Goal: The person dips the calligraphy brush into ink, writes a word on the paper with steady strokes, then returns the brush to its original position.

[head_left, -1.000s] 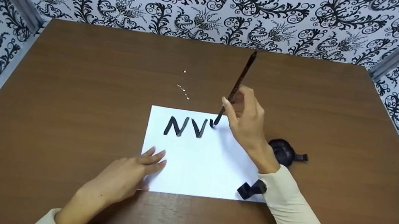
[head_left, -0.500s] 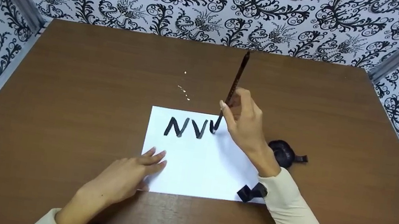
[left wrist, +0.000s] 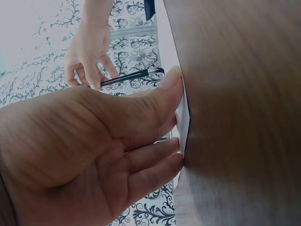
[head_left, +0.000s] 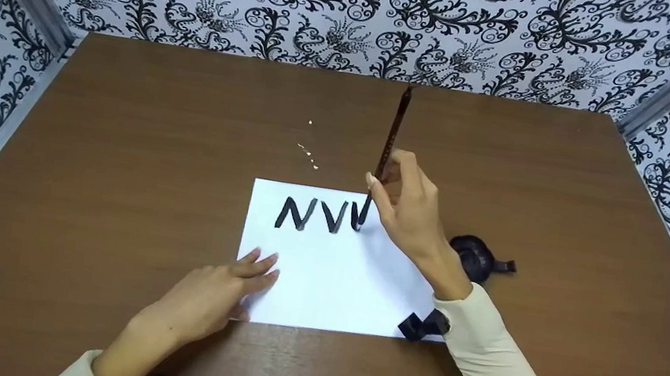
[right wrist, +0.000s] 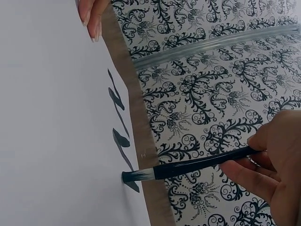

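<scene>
My right hand [head_left: 410,215] pinches a dark paintbrush [head_left: 394,134] between thumb and fingers, its handle pointing up and away. In the right wrist view the brush's bristles [right wrist: 137,175], pale with a black-inked tip, meet the paper at the end of a black stroke. A white sheet of paper [head_left: 335,280] lies on the table, with black zigzag strokes [head_left: 296,213] along its upper part. My left hand [head_left: 208,298] rests with fingers extended on the sheet's lower left corner; the left wrist view shows its thumb and fingertips at the paper's edge.
Partly behind my right wrist, a round black object [head_left: 474,257] with a short stub sits right of the paper. Small pale specks [head_left: 311,158] dot the brown table [head_left: 138,141] beyond the sheet. Patterned black-and-white walls [head_left: 346,12] border the table's back and sides.
My right hand has drawn the brush tip slightly down and right, lengthening the rightmost black stroke, while the handle has swung left to stand more upright. My left hand stays in place.
</scene>
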A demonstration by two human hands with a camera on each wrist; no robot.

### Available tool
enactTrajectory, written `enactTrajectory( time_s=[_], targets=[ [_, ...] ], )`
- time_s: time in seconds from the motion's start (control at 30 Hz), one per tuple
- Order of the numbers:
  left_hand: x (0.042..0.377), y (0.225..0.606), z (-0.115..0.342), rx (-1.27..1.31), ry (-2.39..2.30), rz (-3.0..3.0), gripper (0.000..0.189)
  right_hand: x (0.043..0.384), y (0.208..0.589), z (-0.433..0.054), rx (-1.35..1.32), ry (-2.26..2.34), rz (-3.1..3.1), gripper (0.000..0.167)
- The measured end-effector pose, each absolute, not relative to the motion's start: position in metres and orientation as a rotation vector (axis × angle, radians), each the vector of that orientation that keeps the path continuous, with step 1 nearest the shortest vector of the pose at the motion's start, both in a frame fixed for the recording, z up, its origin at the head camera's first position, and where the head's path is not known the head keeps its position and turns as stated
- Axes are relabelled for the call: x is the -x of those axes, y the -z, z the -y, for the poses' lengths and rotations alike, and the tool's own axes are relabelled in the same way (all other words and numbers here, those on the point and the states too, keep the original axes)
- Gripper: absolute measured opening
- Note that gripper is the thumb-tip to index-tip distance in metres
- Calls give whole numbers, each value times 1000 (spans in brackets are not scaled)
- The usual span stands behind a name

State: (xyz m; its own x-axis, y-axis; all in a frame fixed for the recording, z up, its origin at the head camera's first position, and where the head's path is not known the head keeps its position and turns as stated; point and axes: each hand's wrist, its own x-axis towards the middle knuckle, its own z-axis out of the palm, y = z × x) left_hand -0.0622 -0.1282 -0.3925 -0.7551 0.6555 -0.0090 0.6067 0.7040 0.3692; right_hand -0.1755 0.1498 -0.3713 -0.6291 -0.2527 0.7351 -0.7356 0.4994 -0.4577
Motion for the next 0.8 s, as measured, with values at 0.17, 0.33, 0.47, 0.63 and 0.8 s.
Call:
enactTrajectory(
  time_s=[0.17,0.33,0.47,0.63,0.8],
  targets=[
    [62,393,129,-1035,-522,-2774,62,174,371,-150,-819,-1052,2174,23],
    [63,393,129,-1030,-525,-2773,62,171,368,-150,-825,-1025,2203,24],
    [63,393,129,-1024,-525,-2771,61,170,368,-150,-832,-1039,2212,23],
    [62,393,129,-1012,-511,-2773,62,167,365,-149,-835,-1067,2232,21],
    [61,392,129,-1001,-512,-2770,62,165,358,-152,-825,-1065,2208,22]
  ],
)
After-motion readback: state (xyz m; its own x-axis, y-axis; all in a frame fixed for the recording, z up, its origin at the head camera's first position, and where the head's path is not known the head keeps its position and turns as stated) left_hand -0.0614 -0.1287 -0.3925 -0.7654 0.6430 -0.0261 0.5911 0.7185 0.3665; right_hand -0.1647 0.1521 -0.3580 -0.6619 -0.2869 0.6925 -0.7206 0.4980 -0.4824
